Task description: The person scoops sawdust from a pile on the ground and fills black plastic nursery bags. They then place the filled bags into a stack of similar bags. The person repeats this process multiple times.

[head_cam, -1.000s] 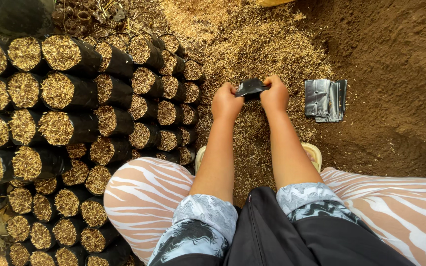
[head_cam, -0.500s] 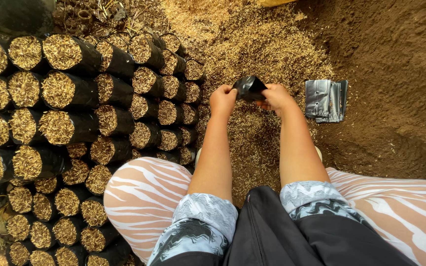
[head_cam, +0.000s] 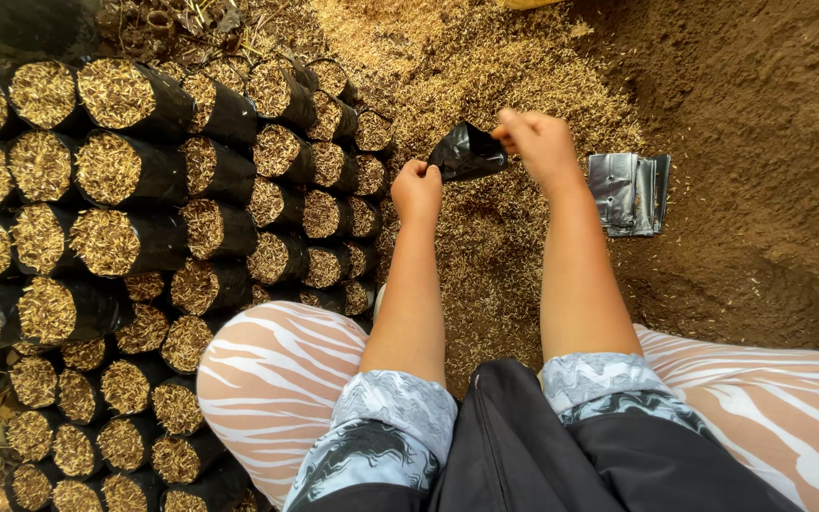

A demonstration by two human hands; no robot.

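Bare brown ground (head_cam: 760, 114) carries a heap of pale husks (head_cam: 485, 85), filled black bags (head_cam: 135, 171) in rows, and flat empty bags (head_cam: 629, 192).

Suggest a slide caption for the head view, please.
Both hands hold an empty black bag over husk mix.

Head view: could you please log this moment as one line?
left hand: pinching black bag | right hand: pinching same bag | bag: held above husk pile | empty bags stack: right | filled bags: left

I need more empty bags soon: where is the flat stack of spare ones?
In the head view, the stack of flat bags lies on the ground just right of the right hand, where the husk pile meets dark soil.
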